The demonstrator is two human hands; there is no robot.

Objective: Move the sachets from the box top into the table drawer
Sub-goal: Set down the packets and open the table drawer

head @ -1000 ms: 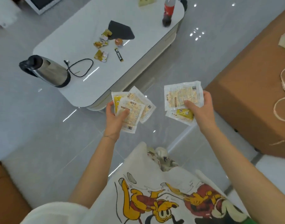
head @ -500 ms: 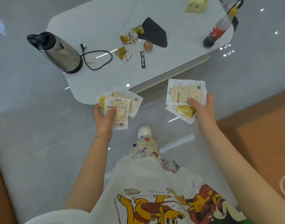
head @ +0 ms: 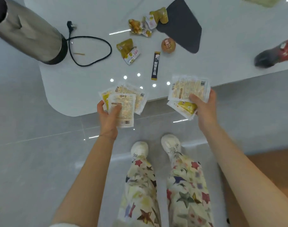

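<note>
At the six o'clock edge of the glossy white table [head: 90, 95], fingers of the left hand [head: 108, 118] clamp a fan of pale printed sachets [head: 125, 110] and the right hand [head: 205, 110] pinches a second stack [head: 187, 89], both held aloft, likely bound for a drawer not in view.

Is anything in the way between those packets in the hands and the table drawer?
Nothing visible does. The left hand and right hand hold sachets at the table edge; the drawer itself is out of view.
</note>
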